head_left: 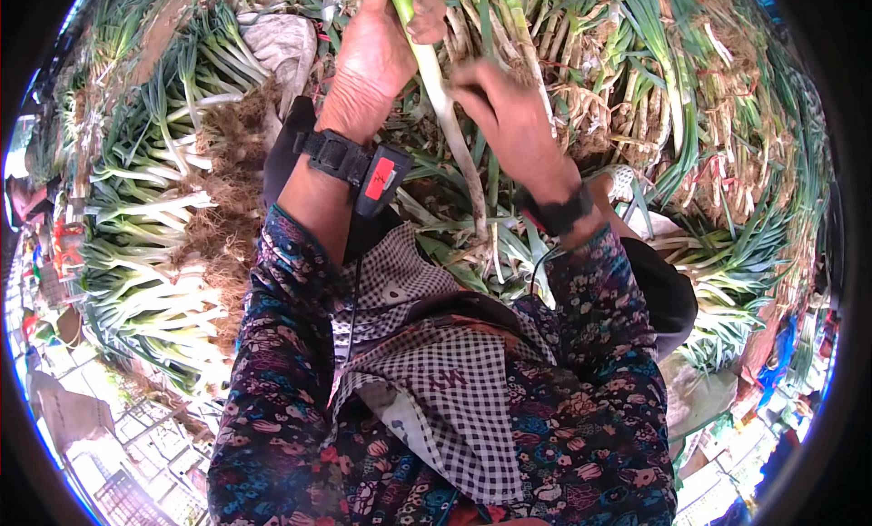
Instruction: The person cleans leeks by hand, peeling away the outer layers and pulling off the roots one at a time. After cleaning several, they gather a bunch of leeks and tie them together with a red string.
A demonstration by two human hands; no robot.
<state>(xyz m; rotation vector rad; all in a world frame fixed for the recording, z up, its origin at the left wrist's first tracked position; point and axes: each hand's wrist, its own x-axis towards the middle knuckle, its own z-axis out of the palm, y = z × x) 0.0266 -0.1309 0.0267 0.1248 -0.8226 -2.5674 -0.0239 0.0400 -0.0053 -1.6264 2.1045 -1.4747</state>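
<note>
My left hand (374, 63) is closed around a long green onion (440, 108) at the top of the view. Its pale stalk slants down toward my lap, with a green upper part between my fingers and a dirt-stained lower end. Just right of the stalk, my right hand (510, 122) is curled, its thumb and fingers drawn together and slightly blurred. Whatever it may pinch is hidden. Loose leaves and peelings (454, 253) lie below the stalk, in front of my knees.
On the left, green onions (154, 281) lie in a long row, their brown roots (227, 217) facing me. Unsorted green onions (636, 99) with dry leaves are heaped at the far right. Another pile (727, 281) lies beside my right knee. A pale cloth sack (282, 49) sits far left.
</note>
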